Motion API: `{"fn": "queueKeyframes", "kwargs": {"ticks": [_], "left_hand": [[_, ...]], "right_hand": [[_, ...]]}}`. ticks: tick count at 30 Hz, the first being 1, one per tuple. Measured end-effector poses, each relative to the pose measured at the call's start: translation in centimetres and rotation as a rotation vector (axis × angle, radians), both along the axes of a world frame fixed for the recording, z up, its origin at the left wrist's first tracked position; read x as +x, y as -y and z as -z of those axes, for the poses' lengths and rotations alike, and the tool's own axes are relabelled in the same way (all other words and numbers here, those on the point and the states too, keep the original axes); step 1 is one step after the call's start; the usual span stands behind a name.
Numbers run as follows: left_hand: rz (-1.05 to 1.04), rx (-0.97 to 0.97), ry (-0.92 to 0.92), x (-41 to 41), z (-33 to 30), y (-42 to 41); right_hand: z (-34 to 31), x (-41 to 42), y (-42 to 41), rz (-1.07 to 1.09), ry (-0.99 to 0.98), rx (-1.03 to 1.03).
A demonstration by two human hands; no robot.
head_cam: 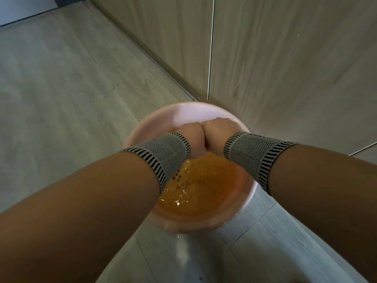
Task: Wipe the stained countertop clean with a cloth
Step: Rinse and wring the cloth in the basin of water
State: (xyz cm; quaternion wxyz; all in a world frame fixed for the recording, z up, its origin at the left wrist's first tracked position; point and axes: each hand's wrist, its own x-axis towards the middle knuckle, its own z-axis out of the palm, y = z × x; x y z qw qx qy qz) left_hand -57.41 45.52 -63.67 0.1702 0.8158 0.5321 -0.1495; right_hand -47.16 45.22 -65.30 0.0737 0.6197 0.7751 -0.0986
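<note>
A: What are the hands doing?

B: Both are down inside a pale pink bucket (250, 193) that stands on the wood-look floor (61, 88), just beside a tall cabinet door (285, 58). The left hand (190, 135) and the right hand (217, 132) press against each other, side by side, over the far half of the bucket.

A: Are they gripping something?

B: I cannot tell. Only the backs of the hands show; the fingers point down and away from the camera, hidden from view. No cloth can be made out, so I cannot say where it is.

A: What is in the bucket?

B: Cloudy orange-brown water (200, 188), rippled and glinting, with a few dark specks near the left wrist. It fills the near half of the bucket below the hands.

A: Anything on the arms?

B: Each wrist wears a grey knitted band with black-striped edges: the left wristband (161, 154) and the right wristband (255, 154). The forearms are bare.
</note>
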Motion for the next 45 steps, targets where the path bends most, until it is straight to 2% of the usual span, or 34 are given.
{"fn": "queueKeyframes", "kwargs": {"ticks": [3, 6, 8, 11, 13, 15, 16, 17, 18, 20, 22, 25, 27, 30, 33, 36, 40, 42, 45], "left_hand": [[-0.026, 0.138, -0.03, -0.3, 0.6, 0.3], [-0.042, 0.2, 0.09, -1.2, 0.8, 0.6], [0.031, 0.251, 0.124, -1.7, 0.8, 0.7], [0.07, 0.236, 0.148, -2.2, 1.1, 0.5], [-0.078, 0.114, 0.175, -2.5, 0.9, 0.1], [-0.428, -0.158, 0.387, -3.6, 0.8, -0.5], [-0.652, -0.354, 0.548, -4.3, 0.5, -0.7], [-0.827, -0.527, 0.695, -5.0, 0.3, -0.9], [-0.904, -0.667, 0.806, -5.5, 0.2, -1.1], [-0.903, -0.892, 0.925, -5.9, -0.3, -1.2], [-0.829, -1.033, 0.932, -5.4, -1.2, -1.1], [-0.691, -1.094, 0.862, -4.9, -1.9, -1.0], [-0.609, -1.097, 0.786, -4.8, -1.8, -1.2], [-0.519, -0.997, 0.637, -4.3, -1.5, -1.0], [-0.514, -0.869, 0.541, -3.1, -1.3, -0.8], [-0.405, -0.657, 0.362, -1.7, -0.9, -0.9], [-0.064, -0.149, 0.075, -0.6, 0.3, -0.4], [0.015, 0.002, 0.028, -0.5, 1.0, -0.2], [0.003, 0.111, 0.032, -1.0, 1.8, -0.3]], "right_hand": [[0.2, -0.6, -0.4, 0.029, -0.01, -0.102], [-0.7, -1.0, -0.7, 0.028, 0.0, -0.246], [-1.4, -0.7, -1.0, 0.005, 0.004, -0.348], [-1.6, 0.0, -1.1, 0.161, -0.195, -0.448], [-1.3, 0.5, -0.7, 0.24, -0.33, -0.39], [-0.9, 1.2, -0.2, 0.311, -0.575, -0.179], [-0.9, 1.5, 0.2, 0.246, -0.604, -0.046], [-0.8, 1.7, 0.5, 0.133, -0.534, 0.06], [-0.5, 1.8, 0.8, 0.02, -0.436, 0.133], [0.2, 1.6, 1.3, -0.152, -0.294, 0.202], [1.0, 1.4, 1.2, -0.265, -0.308, 0.247], [0.9, 1.3, 0.8, -0.346, -0.404, 0.358], [0.5, 1.2, 0.8, -0.353, -0.385, 0.341], [-0.1, 1.2, 0.9, -0.331, -0.17, 0.189], [-0.4, 1.3, 0.8, -0.325, -0.029, 0.148], [-0.3, 1.3, 0.4, -0.28, 0.009, 0.083], [0.1, 0.5, 0.2, -0.172, 0.04, 0.025], [0.3, 0.2, 0.1, -0.126, 0.019, 0.005], [0.9, -0.1, -0.2, -0.064, -0.025, -0.001]]}}
